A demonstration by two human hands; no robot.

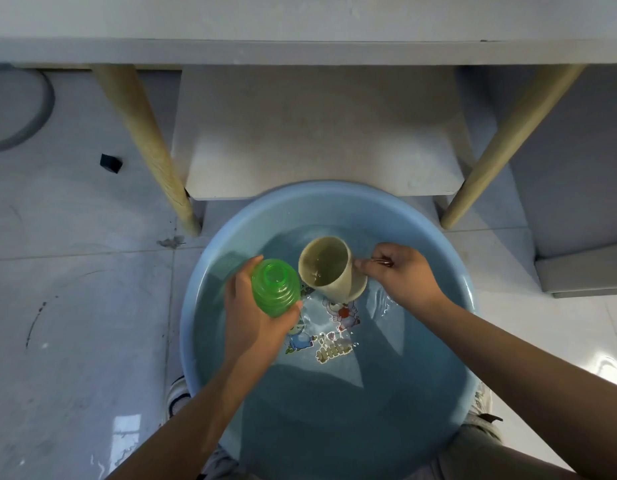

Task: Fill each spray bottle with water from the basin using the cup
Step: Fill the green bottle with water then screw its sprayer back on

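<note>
A round blue basin (449,258) stands on the floor, holding water over a cartoon picture on its bottom. My left hand (255,320) grips a green ribbed spray bottle (275,289) without its cap, mouth up, above the basin's left part. My right hand (404,275) holds a beige cup (329,268) by its handle, just right of the bottle. The cup has some water in it and tilts slightly toward the bottle, its base close to the water surface.
A white table on pale wooden legs (144,143) stands right behind the basin, with a low white shelf (317,140) under it. A small black object (110,163) lies on the tiled floor at left. My shoes show beside the basin.
</note>
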